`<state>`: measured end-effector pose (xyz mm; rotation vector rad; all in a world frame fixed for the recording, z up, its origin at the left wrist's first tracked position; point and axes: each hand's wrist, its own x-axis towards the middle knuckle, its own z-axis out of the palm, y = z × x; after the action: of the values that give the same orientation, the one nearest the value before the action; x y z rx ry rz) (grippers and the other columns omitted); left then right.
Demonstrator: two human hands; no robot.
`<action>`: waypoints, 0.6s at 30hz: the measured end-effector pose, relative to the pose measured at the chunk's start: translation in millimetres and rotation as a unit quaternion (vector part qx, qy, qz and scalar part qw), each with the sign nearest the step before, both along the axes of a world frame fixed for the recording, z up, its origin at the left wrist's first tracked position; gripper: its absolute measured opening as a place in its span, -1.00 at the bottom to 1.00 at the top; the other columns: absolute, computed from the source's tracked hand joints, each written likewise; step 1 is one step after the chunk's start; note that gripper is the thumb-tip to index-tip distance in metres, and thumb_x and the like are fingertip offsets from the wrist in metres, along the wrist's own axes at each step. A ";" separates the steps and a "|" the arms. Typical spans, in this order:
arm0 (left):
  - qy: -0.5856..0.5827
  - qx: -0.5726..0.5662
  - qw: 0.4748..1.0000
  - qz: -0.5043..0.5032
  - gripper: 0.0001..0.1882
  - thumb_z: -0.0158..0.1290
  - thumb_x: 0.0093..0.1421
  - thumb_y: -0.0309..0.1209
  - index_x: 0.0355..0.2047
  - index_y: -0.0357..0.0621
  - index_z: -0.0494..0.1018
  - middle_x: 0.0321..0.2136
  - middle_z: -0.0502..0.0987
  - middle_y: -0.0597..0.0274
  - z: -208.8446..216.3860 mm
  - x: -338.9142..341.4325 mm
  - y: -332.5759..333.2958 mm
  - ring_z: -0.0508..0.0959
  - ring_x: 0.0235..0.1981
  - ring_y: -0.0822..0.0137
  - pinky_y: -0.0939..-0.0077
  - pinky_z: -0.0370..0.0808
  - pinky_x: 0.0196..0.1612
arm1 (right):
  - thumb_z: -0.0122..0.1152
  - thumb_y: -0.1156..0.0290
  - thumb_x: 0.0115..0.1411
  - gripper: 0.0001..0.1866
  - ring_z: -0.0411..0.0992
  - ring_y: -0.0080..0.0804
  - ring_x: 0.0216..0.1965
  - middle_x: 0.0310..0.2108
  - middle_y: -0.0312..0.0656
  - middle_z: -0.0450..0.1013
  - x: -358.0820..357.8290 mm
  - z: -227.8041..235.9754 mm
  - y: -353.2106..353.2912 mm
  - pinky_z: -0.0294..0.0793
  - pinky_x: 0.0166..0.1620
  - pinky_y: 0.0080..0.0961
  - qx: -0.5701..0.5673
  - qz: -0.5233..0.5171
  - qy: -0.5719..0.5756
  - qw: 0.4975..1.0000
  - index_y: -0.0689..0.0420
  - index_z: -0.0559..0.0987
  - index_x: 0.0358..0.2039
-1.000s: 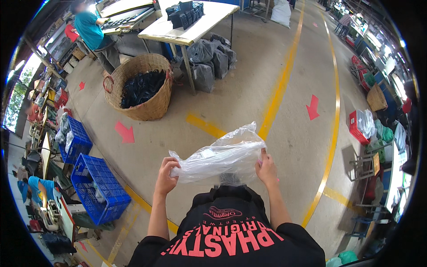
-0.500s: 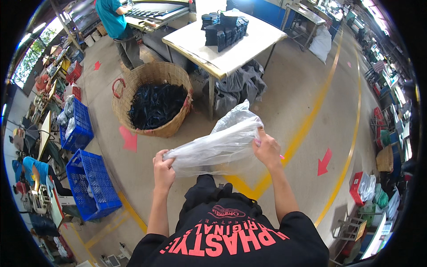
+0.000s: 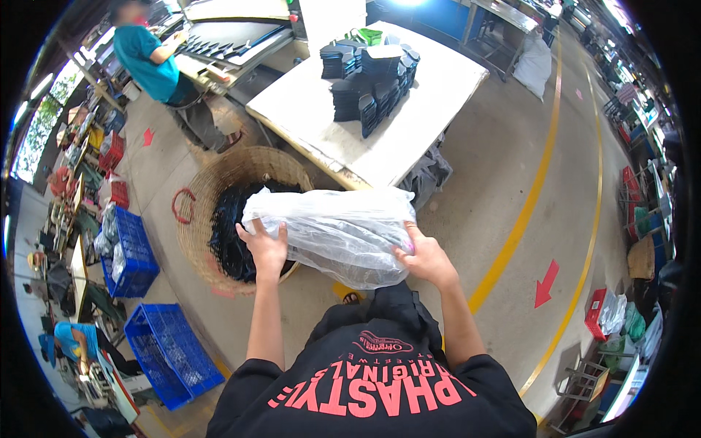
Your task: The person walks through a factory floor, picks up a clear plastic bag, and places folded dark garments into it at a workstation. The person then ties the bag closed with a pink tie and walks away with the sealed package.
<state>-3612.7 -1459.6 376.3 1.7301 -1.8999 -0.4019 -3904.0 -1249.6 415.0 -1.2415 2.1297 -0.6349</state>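
Note:
A clear plastic bag stretches between my hands in front of my body. My left hand grips its left end, with the thumb and fingers spread around the plastic. At the other end my right hand holds the bag's edge, the thumb on top. Behind the bag's left part stands a round wicker basket with dark strip-like pieces heaped inside; the bag hides some of it. Stacks of flat black pieces stand on the white-topped table ahead.
Two blue crates stand on the floor to the left. Grey bags lie under the table. A co-worker in a teal shirt stands at a bench at the far left. Yellow lines and a red arrow mark the floor.
I have come closer to the basket and table. The bag has moved up in view and spread wider between my hands, now covering part of the basket.

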 end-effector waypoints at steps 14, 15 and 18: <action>0.431 0.164 0.885 -0.058 -0.16 -0.04 0.01 -0.81 0.38 -0.27 0.14 0.22 0.37 0.02 2.6 -99.7 -159.8 0.38 0.28 0.15 0.31 0.29 0.36 | 0.15 0.43 0.40 -0.60 0.36 -0.50 -0.42 -0.15 -0.20 0.33 -219.1 -106.8 -261.1 0.43 -0.36 -0.53 -0.222 -0.288 -0.534 0.763 0.13 0.28 0.17; 0.396 0.180 0.899 -0.049 -0.16 -0.04 0.02 -0.80 0.38 -0.28 0.14 0.22 0.37 0.01 5.0 -102.1 -165.4 0.37 0.28 0.15 0.33 0.28 0.35 | 0.18 0.42 0.35 -0.49 0.43 -0.42 -0.23 -0.09 -0.15 0.34 -225.3 -125.6 -280.4 0.52 -0.19 -0.42 -0.224 -0.274 -0.541 0.763 0.14 0.25 0.25; 0.357 0.220 0.904 -0.086 -0.15 -0.02 0.01 -0.76 0.40 -0.30 0.13 0.25 0.36 -0.02 7.3 -101.6 -180.1 0.37 0.29 0.14 0.36 0.28 0.35 | 0.23 0.40 0.26 -0.33 0.46 -0.28 -0.05 0.02 -0.03 0.38 -226.1 -160.3 -327.3 0.55 -0.05 -0.29 -0.234 -0.298 -0.380 0.844 0.21 0.24 0.34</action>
<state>-3714.3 -1639.7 383.7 1.3650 -1.4677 -1.4104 -4130.1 -1576.9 254.7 -0.3417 1.6571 -1.6737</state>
